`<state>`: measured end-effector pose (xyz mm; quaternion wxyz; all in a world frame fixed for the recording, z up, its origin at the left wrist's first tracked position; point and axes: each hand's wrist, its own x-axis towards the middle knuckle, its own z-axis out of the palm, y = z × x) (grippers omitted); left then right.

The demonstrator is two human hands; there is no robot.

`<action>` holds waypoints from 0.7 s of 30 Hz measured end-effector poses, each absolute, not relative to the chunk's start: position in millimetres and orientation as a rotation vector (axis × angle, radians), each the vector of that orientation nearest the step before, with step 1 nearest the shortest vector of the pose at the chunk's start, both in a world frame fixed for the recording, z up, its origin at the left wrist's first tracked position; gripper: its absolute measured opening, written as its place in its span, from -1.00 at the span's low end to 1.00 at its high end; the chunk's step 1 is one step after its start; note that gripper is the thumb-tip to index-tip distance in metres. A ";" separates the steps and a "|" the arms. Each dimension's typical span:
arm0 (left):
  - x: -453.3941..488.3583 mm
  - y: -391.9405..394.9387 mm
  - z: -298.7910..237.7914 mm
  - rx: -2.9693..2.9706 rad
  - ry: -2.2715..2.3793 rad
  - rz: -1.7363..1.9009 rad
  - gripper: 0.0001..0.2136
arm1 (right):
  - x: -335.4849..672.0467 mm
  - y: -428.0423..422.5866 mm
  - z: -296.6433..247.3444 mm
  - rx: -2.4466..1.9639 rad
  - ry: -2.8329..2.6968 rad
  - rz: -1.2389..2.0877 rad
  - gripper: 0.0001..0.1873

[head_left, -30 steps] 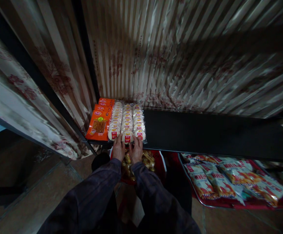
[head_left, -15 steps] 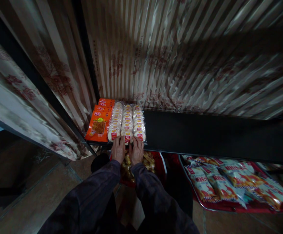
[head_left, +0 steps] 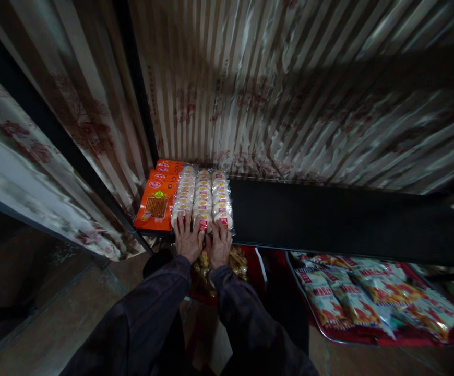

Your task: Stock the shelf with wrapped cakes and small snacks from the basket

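Observation:
Three rows of clear-wrapped round white crackers (head_left: 202, 196) with red and yellow labels stand on a black shelf (head_left: 329, 216). My left hand (head_left: 188, 240) lies with its fingers spread over the front of the left and middle rows. Against the front of the middle and right rows rests my right hand (head_left: 219, 244), its fingers stretched out and apart. Both hands touch the packs without gripping one. Left of the rows, several orange snack packets (head_left: 157, 203) overlap one another in a line.
Under the shelf, a red basket (head_left: 255, 269) holds golden wrapped items. To the right, a red tray (head_left: 358, 337) carries several white and red snack bags (head_left: 324, 297). A patterned curtain (head_left: 266, 83) hangs behind, and a black post (head_left: 136, 78) rises at the shelf's left end.
My left hand has shifted slightly left, its fingers spreading over the left row's front pack. The right hand has barely moved. The packs stand in nearly the same place.

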<state>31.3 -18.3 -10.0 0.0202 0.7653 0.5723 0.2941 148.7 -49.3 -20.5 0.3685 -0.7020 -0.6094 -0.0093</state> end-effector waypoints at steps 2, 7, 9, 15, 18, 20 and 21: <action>32.1 -18.7 -11.3 2.384 1.781 0.908 -0.48 | 153.1 -48.4 -19.0 -1.810 -1.549 -0.040 -0.59; 32.0 -18.8 -12.6 2.414 1.759 0.904 -0.47 | 170.8 -31.6 -16.2 -1.930 -1.406 -0.083 -0.46; 32.3 -18.2 -13.6 2.412 1.764 0.903 -0.46 | 176.7 -21.3 -16.0 -1.972 -1.395 -0.048 -0.41; 32.5 -15.4 -17.7 2.434 1.748 0.914 -0.48 | 183.6 -1.3 -12.7 -2.024 -1.496 0.017 -0.40; 31.3 -14.1 -18.9 2.441 1.750 0.914 -0.48 | 184.3 1.9 -8.5 -2.061 -1.529 0.030 -0.41; 30.6 -13.3 -19.7 2.446 1.755 0.913 -0.47 | 184.9 3.8 -6.5 -2.073 -1.554 0.038 -0.41; 30.3 -12.7 -20.3 2.450 1.754 0.911 -0.46 | 185.3 4.8 -6.1 -2.073 -1.570 0.037 -0.42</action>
